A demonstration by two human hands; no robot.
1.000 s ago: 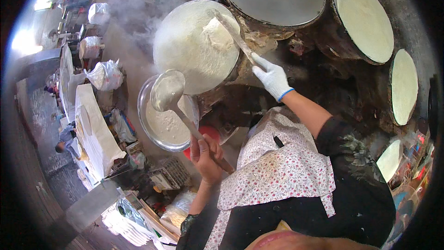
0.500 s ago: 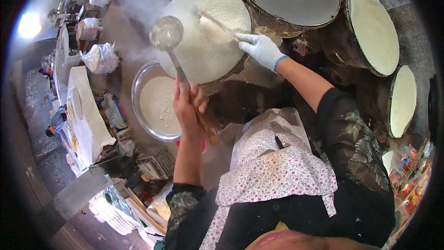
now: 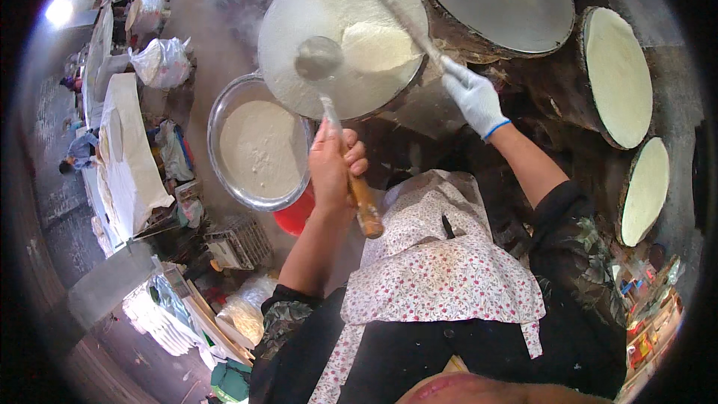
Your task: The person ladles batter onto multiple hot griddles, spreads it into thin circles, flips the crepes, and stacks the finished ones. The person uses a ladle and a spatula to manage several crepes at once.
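Observation:
My left hand (image 3: pixel 333 164), bare, is wrapped round the wooden-ended handle of a metal ladle (image 3: pixel 318 58). The ladle's bowl hangs over the left part of a large round griddle (image 3: pixel 299 0) coated with pale batter. In a white glove, my right hand (image 3: pixel 473 97) grips a long flat spreader (image 3: pixel 407 22) that reaches over the griddle's right side. Beside the spreader lies a smoother, paler patch of batter (image 3: pixel 380 46). Left of the griddle and nearer me sits a metal basin (image 3: pixel 215 131) of thick batter.
Farther right stands a bare grey griddle (image 3: pixel 497 0). Two more griddles carry pale round sheets, one (image 3: pixel 618 78) beyond the other (image 3: pixel 645 193). A red container (image 3: pixel 295 213) shows under the basin. Steam drifts at the far left, and a cloth-covered table (image 3: pixel 131 157) stands leftward.
The ladle has moved right, from the griddle's left edge to over its batter. The spreader has shifted right, and the pale patch shows wider. The whole view has shifted slightly.

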